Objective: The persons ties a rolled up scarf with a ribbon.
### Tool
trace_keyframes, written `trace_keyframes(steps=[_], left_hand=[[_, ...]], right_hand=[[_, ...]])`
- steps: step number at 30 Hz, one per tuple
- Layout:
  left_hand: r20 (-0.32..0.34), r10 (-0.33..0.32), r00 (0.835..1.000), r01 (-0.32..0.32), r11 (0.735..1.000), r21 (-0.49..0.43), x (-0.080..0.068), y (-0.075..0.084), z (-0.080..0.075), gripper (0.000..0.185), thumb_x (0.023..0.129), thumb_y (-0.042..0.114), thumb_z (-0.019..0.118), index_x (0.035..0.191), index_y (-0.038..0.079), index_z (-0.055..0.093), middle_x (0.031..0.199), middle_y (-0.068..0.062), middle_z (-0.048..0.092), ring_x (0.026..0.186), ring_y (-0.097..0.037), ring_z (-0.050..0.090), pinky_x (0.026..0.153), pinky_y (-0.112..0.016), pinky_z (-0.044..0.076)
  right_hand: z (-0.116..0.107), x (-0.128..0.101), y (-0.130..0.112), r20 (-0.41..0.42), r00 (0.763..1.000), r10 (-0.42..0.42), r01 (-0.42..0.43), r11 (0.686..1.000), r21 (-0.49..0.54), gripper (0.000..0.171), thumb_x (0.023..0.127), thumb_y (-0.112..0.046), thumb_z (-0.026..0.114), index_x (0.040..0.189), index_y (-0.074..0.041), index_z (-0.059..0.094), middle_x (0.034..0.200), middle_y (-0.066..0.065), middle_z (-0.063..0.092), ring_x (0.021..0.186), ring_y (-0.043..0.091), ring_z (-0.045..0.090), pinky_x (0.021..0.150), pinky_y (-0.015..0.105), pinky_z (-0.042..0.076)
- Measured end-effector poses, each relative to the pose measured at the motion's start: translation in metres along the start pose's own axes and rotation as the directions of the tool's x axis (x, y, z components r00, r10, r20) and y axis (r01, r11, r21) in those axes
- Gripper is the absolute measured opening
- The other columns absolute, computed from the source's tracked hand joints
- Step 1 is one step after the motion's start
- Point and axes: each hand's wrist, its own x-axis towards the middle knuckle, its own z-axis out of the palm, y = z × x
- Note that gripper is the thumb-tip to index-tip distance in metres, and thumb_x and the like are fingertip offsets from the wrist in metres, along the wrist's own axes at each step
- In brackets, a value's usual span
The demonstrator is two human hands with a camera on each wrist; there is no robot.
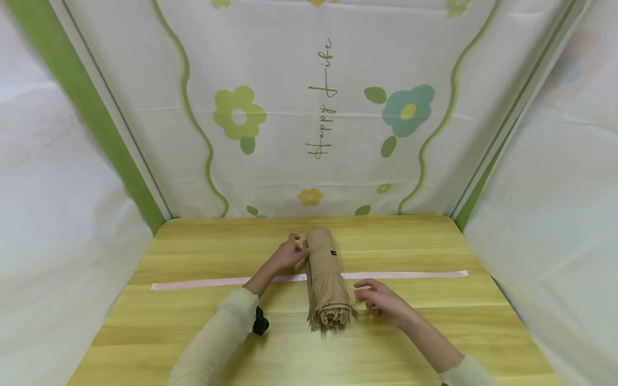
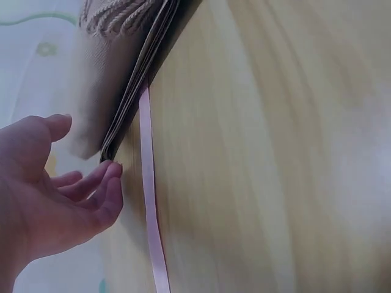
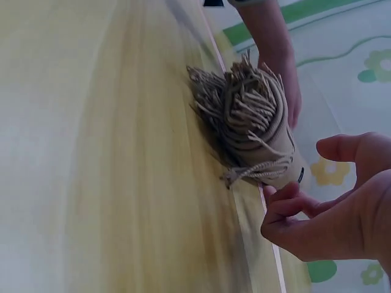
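A tan fringed scarf (image 1: pixel 322 262), rolled into a bundle, lies lengthwise across the middle of the table. Its fringed end (image 3: pixel 256 113) faces the person, and a small black label (image 1: pixel 333 253) shows on top. At the roll's left side is my left hand (image 1: pixel 288 254). In the left wrist view, its fingertips are close to the lower edge of the layers and the thumb stands away; whether they touch is hard to tell. My right hand (image 1: pixel 383 301) hovers right of the fringe, fingers loosely bent, with nothing in them.
A pink tape strip (image 1: pixel 405 275) runs across the wooden table (image 1: pixel 193 321) and passes under the scarf. White curtains printed with flowers (image 1: pixel 270 177) hang behind the table and along both sides. A black device (image 1: pixel 260 321) sits at the left wrist.
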Motion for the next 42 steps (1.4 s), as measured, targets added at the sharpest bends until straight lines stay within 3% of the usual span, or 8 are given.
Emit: trace_keyframes(steps=[4, 11, 18, 23, 25, 32, 38, 42], left_hand=[[0.018, 0.01, 1.0, -0.01, 1.0, 0.015, -0.018, -0.008, -0.007, 0.048, 0.102, 0.022, 0.057, 0.137, -0.009, 0.045, 0.114, -0.019, 0.068, 0.102, -0.029, 0.067, 0.088, -0.044, 0.056], [0.023, 0.079, 0.997, -0.082, 0.978, 0.191, -0.043, -0.018, -0.009, 0.026, 0.097, 0.012, 0.063, 0.115, -0.007, 0.063, 0.105, -0.015, 0.067, 0.095, -0.025, 0.064, 0.085, -0.042, 0.055], [0.039, 0.157, 0.987, -0.16, 0.914, 0.373, -0.049, -0.019, 0.002, 0.018, 0.093, 0.013, 0.07, 0.105, 0.0, 0.068, 0.1, -0.01, 0.062, 0.091, -0.021, 0.058, 0.084, -0.039, 0.053], [0.021, 0.156, 0.988, -0.151, 0.898, 0.413, -0.049, -0.019, 0.005, 0.008, 0.092, 0.011, 0.07, 0.094, 0.004, 0.067, 0.092, -0.006, 0.059, 0.084, -0.018, 0.053, 0.077, -0.034, 0.05], [0.019, 0.152, 0.988, -0.146, 0.891, 0.43, -0.049, -0.02, 0.006, 0.006, 0.092, 0.01, 0.07, 0.09, 0.007, 0.065, 0.089, -0.005, 0.057, 0.082, -0.018, 0.051, 0.073, -0.033, 0.047], [0.049, 0.161, 0.986, -0.165, 0.871, 0.462, -0.048, -0.023, 0.008, 0.011, 0.097, 0.009, 0.061, 0.086, 0.01, 0.062, 0.086, -0.003, 0.055, 0.079, -0.017, 0.048, 0.067, -0.032, 0.043], [0.133, 0.146, 0.98, -0.181, 0.933, 0.31, -0.045, -0.021, 0.001, 0.007, 0.101, 0.011, 0.055, 0.096, 0.007, 0.055, 0.081, -0.002, 0.057, 0.07, -0.012, 0.049, 0.063, -0.026, 0.042], [0.177, 0.095, 0.98, -0.13, 0.971, 0.201, -0.043, -0.02, -0.002, 0.018, 0.102, 0.023, 0.059, 0.104, 0.005, 0.057, 0.079, -0.003, 0.062, 0.063, -0.01, 0.053, 0.058, -0.024, 0.044]], right_hand=[[-0.007, 0.015, -0.003, -0.094, 0.993, -0.078, 0.068, 0.992, -0.106, 0.04, 0.099, -0.017, 0.057, 0.133, 0.005, 0.051, 0.108, 0.016, 0.06, 0.074, 0.017, 0.047, 0.062, 0.028, 0.04], [-0.012, 0.052, -0.003, -0.206, 0.955, -0.215, 0.154, 0.949, -0.274, 0.029, 0.097, -0.008, 0.061, 0.124, 0.003, 0.061, 0.114, 0.018, 0.065, 0.101, 0.027, 0.063, 0.081, 0.038, 0.055], [-0.018, 0.074, 0.005, -0.168, 0.91, -0.378, 0.225, 0.793, -0.567, 0.026, 0.091, -0.005, 0.068, 0.116, 0.001, 0.066, 0.111, 0.015, 0.07, 0.097, 0.029, 0.068, 0.077, 0.038, 0.057], [-0.016, 0.083, 0.009, -0.087, 0.881, -0.465, 0.287, 0.672, -0.683, 0.019, 0.086, -0.002, 0.071, 0.105, 0.002, 0.07, 0.094, 0.011, 0.07, 0.085, 0.022, 0.065, 0.078, 0.04, 0.056], [-0.015, 0.085, 0.01, -0.076, 0.879, -0.471, 0.287, 0.65, -0.704, 0.016, 0.085, -0.002, 0.072, 0.101, 0.0, 0.071, 0.087, 0.008, 0.067, 0.079, 0.018, 0.061, 0.073, 0.037, 0.053], [-0.013, 0.09, 0.011, -0.065, 0.896, -0.44, 0.263, 0.643, -0.72, 0.008, 0.084, -0.001, 0.073, 0.08, -0.007, 0.068, 0.073, 0.001, 0.062, 0.067, 0.011, 0.053, 0.063, 0.027, 0.046], [-0.014, 0.09, 0.006, -0.029, 0.895, -0.445, 0.284, 0.619, -0.732, 0.013, 0.086, -0.004, 0.071, 0.078, -0.01, 0.062, 0.071, 0.0, 0.059, 0.063, 0.012, 0.05, 0.06, 0.027, 0.042], [-0.018, 0.09, 0.001, 0.01, 0.928, -0.373, 0.269, 0.65, -0.71, 0.012, 0.091, -0.016, 0.071, 0.089, -0.011, 0.06, 0.069, -0.001, 0.059, 0.059, 0.012, 0.051, 0.057, 0.026, 0.042]])
